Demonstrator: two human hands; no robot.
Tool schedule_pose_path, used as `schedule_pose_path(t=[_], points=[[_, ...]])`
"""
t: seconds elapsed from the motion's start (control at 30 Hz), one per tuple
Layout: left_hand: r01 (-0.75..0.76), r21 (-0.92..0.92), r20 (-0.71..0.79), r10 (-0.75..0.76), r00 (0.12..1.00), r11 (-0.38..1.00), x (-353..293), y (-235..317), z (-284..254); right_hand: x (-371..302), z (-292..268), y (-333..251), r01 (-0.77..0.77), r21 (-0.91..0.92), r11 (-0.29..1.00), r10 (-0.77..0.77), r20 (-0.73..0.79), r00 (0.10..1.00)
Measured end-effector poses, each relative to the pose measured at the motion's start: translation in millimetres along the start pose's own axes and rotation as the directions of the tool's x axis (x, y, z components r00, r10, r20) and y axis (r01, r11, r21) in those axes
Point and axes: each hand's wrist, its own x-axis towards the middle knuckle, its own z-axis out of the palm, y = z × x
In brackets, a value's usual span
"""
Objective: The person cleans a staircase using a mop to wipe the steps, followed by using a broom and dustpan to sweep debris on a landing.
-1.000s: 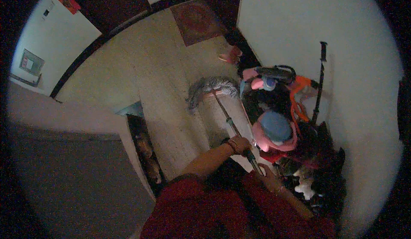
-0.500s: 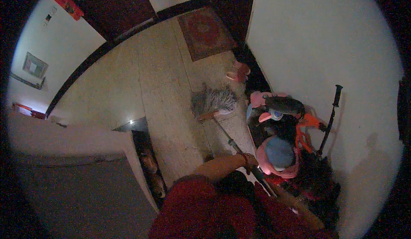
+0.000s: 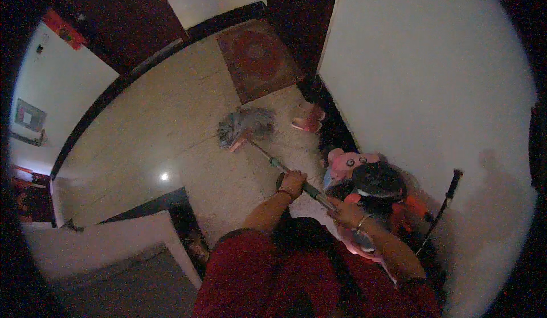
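Observation:
A mop [image 3: 279, 164] slants across the floor in front of me, its shaggy grey head [image 3: 248, 125] lying flat on the tiles. My left hand [image 3: 293, 183] is wrapped round the middle of its handle. Farther up the shaft, close to my body, my right hand [image 3: 345, 212] is closed round the handle as well. Beyond the mop head lies a patterned reddish mat [image 3: 256, 56]. Just right of the head is a pair of pink slippers [image 3: 308, 118].
Along the right wall stand a pink toy ride-on [image 3: 347, 161] with a dark seat, an orange frame [image 3: 416, 207] and an upright black stick [image 3: 450, 190]. At the lower left is a pale piece of furniture [image 3: 131, 244]. Dark doors [image 3: 122, 21] stand at the back.
The mop head has swung left and a little farther from me. Both hands have moved with the handle, and my right forearm now shows more clearly. The whole view has shifted.

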Motion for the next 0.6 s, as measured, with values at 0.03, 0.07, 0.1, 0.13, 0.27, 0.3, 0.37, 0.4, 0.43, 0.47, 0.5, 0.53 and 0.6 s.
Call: schedule_pose_path(t=[0.03, 0.07, 0.1, 0.13, 0.27, 0.3, 0.37, 0.4, 0.43, 0.47, 0.5, 0.53, 0.6], points=[[-0.057, -0.063, -0.105, 0.050, 0.993, 0.996, 5.4, 5.5, -17.3, -2.8, -19.2, 16.0, 0.215, -0.407, 0.888, -0.238, -0.005, 0.971], [-0.113, -0.119, -0.212, 0.086, 0.974, 0.987, 10.4, 9.2, -35.2, -6.9, -37.6, 8.8, 0.302, -0.580, 0.757, -0.339, 0.046, 0.940], [-0.056, -0.045, -0.199, 0.046, 0.979, 0.997, 19.7, 22.4, -48.9, -8.1, -55.8, -0.4, 0.376, -0.725, 0.577, -0.447, 0.105, 0.888], [-0.022, -0.058, -0.195, 0.010, 0.981, 0.998, 24.6, 25.7, -56.3, -23.2, -86.7, -44.1, 0.183, -0.485, 0.855, -0.217, -0.015, 0.976], [-0.166, -0.089, -0.220, 0.143, 0.965, 0.982, 28.3, 77.1, -134.3, -68.8, -110.1, -50.7, -0.119, 0.021, 0.993, 0.121, -0.213, 0.970], [-0.230, -0.151, -0.149, 0.208, 0.967, 0.961, 23.0, 85.6, -154.2, -77.5, -110.6, -58.7, -0.132, 0.032, 0.991, 0.136, -0.208, 0.969], [-0.307, -0.127, -0.169, 0.284, 0.944, 0.943, 39.1, 87.2, -135.1, -89.5, -104.6, -71.1, -0.254, 0.343, 0.904, 0.320, -0.149, 0.936], [-0.384, -0.088, -0.191, 0.363, 0.912, 0.919, 47.7, 89.4, -122.5, -93.4, -96.7, -65.4, -0.294, 0.437, 0.850, 0.378, -0.119, 0.918], [-0.409, -0.095, -0.182, 0.389, 0.903, 0.907, 54.0, 98.4, -114.4, -97.1, -70.3, -23.5, -0.132, 0.537, 0.833, 0.280, -0.204, 0.938], [-0.433, -0.172, -0.236, 0.390, 0.890, 0.885, 56.7, 102.1, -106.4, -98.7, -63.7, -18.5, -0.049, 0.579, 0.814, 0.233, -0.248, 0.940], [-0.459, -0.248, -0.290, 0.386, 0.875, 0.853, 57.3, 105.0, -102.1, -100.8, -57.6, -14.1, 0.034, 0.614, 0.788, 0.186, -0.292, 0.938], [-0.461, -0.253, -0.279, 0.392, 0.876, 0.851, 58.8, 106.5, -104.4, -103.8, -59.8, -33.3, -0.077, 0.725, 0.684, 0.320, -0.204, 0.925], [-0.506, -0.097, 0.091, 0.514, 0.853, 0.857, 60.4, 113.1, -115.9, -106.8, -53.8, -48.4, -0.186, 0.818, 0.544, 0.448, -0.097, 0.889]])
